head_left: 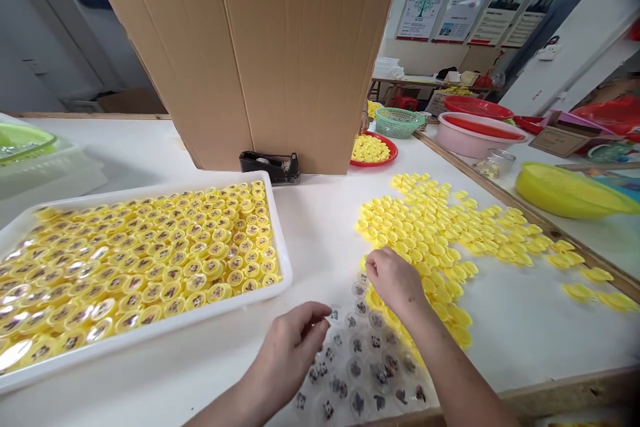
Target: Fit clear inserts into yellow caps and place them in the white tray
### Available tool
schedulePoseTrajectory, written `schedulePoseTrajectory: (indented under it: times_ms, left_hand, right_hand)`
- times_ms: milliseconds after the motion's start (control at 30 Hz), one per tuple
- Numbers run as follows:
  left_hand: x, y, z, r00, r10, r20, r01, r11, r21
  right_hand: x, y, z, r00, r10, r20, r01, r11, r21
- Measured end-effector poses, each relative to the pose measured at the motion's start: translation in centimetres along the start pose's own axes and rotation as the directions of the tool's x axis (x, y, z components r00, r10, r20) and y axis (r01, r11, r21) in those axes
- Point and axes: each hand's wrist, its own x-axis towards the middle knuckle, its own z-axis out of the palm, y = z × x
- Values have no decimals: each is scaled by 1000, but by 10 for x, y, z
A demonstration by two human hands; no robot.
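Note:
My left hand [295, 340] hovers at the left edge of a spread of clear round pieces with dark printed figures [356, 367]; its thumb and forefinger are apart, with nothing visible between them. My right hand [393, 277] is at the far end of the clear pieces, beside the near left part of many yellow round pieces [425, 227]. Its fingers are curled together, and what they hold, if anything, is hidden. To the left, a white tray [281, 247] bears rows of yellow discs with printed pictures [170, 290].
A tall cardboard sheet [250, 60] stands behind a black tape dispenser [270, 167]. Beyond are a red tray [393, 152] of yellow pieces, a green basket [399, 121] and another person's hand [364, 121]. A wooden edge [500, 197] runs along the right, with basins past it.

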Motion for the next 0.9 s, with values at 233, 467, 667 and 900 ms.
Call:
schedulePoseTrajectory:
  times_ms: [233, 467, 667, 900]
  left_hand:
    - [28, -15, 13, 934, -241, 265, 354, 505, -787]
    - [27, -24, 4, 933, -236, 273, 355, 478, -803]
    - [27, -24, 3, 942, -229, 244, 327, 470, -820]
    - [29, -26, 2, 941, -247, 230, 324, 473, -819]
  right_hand:
    - [-52, -48, -20, 910, -415, 5, 399, 880, 258]
    - [-10, -14, -6, 979, -168, 117, 171, 985, -17]
    - [26, 0, 9, 949, -106, 298, 163, 971, -175]
    - [24, -11, 8, 956, -112, 273, 145, 984, -107]
